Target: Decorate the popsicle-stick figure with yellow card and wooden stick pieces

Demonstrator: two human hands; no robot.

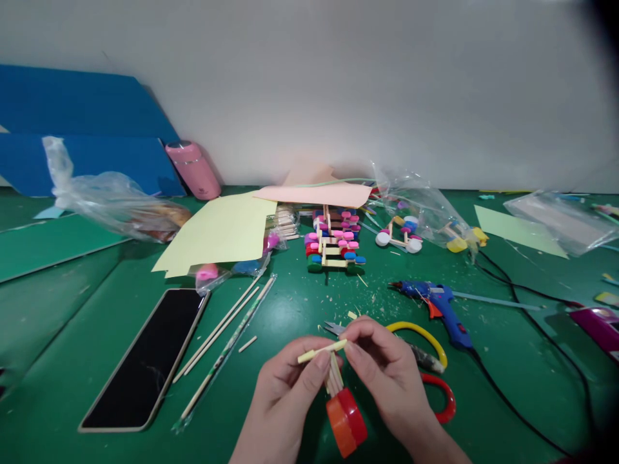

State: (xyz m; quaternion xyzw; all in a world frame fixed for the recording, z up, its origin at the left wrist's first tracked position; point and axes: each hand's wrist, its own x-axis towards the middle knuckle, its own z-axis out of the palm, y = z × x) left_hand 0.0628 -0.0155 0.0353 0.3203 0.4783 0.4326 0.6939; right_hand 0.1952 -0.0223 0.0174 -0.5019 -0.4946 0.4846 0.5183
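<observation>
Both my hands are at the bottom centre, fingers closed on a small stick model (334, 377). It has a short pale crosspiece (322, 351) with yellow ends, wooden sticks below it, and red and orange round pieces (346, 422) at the bottom. My left hand (289, 383) pinches the crosspiece near its middle with the thumb. The thumb and fingers of my right hand (384, 364) pinch its right end. Under and behind my right hand lies a pair of scissors (442, 399) with red and yellow handles, partly hidden.
A blue glue gun (438, 299) with a black cord lies right. Several small colourful stick models (336, 241) stand in a row ahead. Leftward are a phone (147, 361), thin wooden sticks (220, 328) and yellow paper (222, 229). A pink bottle (193, 169) leans by the wall.
</observation>
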